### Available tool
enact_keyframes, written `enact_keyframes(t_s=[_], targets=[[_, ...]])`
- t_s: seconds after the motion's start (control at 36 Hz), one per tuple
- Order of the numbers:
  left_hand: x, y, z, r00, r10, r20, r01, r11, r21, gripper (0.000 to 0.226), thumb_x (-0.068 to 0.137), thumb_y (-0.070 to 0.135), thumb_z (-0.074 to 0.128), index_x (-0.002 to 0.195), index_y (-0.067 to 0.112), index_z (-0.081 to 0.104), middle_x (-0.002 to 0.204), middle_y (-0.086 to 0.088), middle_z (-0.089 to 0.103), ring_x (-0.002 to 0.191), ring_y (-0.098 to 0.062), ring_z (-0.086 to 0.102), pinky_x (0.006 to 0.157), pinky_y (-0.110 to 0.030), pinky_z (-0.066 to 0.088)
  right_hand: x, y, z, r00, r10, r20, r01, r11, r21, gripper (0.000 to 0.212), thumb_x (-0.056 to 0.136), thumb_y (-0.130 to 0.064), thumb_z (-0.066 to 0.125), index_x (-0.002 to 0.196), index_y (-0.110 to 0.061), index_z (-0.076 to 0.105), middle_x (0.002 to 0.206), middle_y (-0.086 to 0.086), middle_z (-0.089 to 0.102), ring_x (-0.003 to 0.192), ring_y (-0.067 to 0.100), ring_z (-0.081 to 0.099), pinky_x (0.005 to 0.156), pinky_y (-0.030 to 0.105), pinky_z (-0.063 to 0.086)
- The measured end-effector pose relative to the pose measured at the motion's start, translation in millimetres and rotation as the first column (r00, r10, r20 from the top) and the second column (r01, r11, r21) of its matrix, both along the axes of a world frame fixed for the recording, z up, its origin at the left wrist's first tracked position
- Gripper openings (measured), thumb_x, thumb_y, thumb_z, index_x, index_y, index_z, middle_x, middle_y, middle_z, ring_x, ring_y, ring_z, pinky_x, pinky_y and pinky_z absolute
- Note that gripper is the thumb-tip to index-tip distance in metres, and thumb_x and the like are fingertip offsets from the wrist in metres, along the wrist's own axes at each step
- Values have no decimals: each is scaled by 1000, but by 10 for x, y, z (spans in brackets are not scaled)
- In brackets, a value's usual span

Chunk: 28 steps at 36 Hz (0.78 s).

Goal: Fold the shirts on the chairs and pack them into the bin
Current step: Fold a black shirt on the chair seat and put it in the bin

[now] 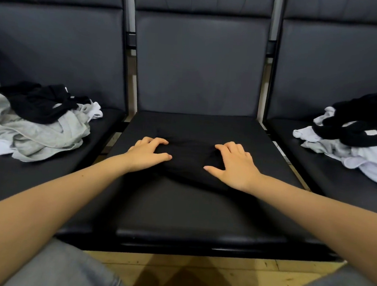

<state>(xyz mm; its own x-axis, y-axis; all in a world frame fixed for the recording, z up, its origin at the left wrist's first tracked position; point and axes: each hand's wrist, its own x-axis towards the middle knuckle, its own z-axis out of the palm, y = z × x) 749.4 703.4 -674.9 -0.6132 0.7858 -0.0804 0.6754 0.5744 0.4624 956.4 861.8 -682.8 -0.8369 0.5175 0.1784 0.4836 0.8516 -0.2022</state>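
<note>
A black shirt (189, 163) lies bunched into a small bundle on the seat of the middle chair (200, 210). It is hard to tell from the dark seat. My left hand (147, 154) grips the bundle's left end, fingers arched over the cloth and thumb along its near side. At the right end my right hand (234, 165) holds the bundle the same way. No bin is in view.
A heap of grey, black and white shirts (35, 121) lies on the left chair. Another pile of black, white and grey shirts (357, 141) sits on the right chair. The chair backs rise behind. Wooden floor (185, 270) and my knees show at the bottom.
</note>
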Motion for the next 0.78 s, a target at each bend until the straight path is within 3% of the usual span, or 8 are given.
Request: enact_keyframes(t_s=[0.14,0.25,0.33,0.39,0.47,0.58,0.67,0.78], targets=[[25,45,14,988,152,-3,-150,977,154,63,90,51,57,142,19,40,145,-9,39,138,-27,30,109,-40,31,-16,12,61,975,-197,-106,188,978,-92,86,86,-64,54,149,-12,28,146,7,34,137,26,27,109,43,29],[13,78,37,974,224,-22,-222,972,78,95,78,63,66,148,11,30,146,-13,39,138,-34,30,109,-46,34,-12,61,106,944,-322,73,330,935,-134,89,77,-75,56,134,-8,49,139,10,40,133,30,31,105,44,32],[17,137,48,978,206,-14,-206,978,39,101,71,62,73,145,8,32,144,-13,43,134,-33,38,106,-45,40,-43,89,109,946,-303,118,320,933,-164,76,77,-71,60,119,-8,58,134,9,43,130,29,33,103,41,33],[43,179,76,980,200,6,-200,979,30,93,72,56,75,140,5,37,139,-11,47,127,-30,46,100,-40,44,-86,84,124,952,-282,122,302,931,-205,66,80,-64,63,113,-8,59,131,9,45,129,29,34,102,40,34],[109,218,125,974,218,60,-220,975,33,59,77,45,76,116,5,54,118,-8,57,101,-23,56,85,-34,48,-144,59,158,966,-236,107,257,923,-285,46,82,-52,68,97,-11,55,116,6,48,125,27,38,95,36,42],[119,211,184,943,233,239,-246,969,25,40,76,33,75,99,6,57,106,-6,60,94,-22,58,76,-31,50,-197,48,214,980,-201,13,183,862,-472,30,77,-27,75,96,-10,60,110,10,64,96,21,60,74,32,48],[110,139,278,837,206,507,-282,956,77,33,76,26,71,102,7,66,102,-10,68,88,-23,65,65,-26,51,-203,16,265,949,-244,-200,45,731,-681,28,77,-7,72,103,-9,63,104,8,68,93,21,64,74,29,52],[155,30,397,581,67,811,-404,889,216,17,80,20,62,95,15,67,96,-7,71,77,-21,65,68,-28,50,-206,57,350,781,-531,-328,-154,346,-926,30,76,-1,75,102,-9,60,102,10,69,87,23,67,69,31,55]])
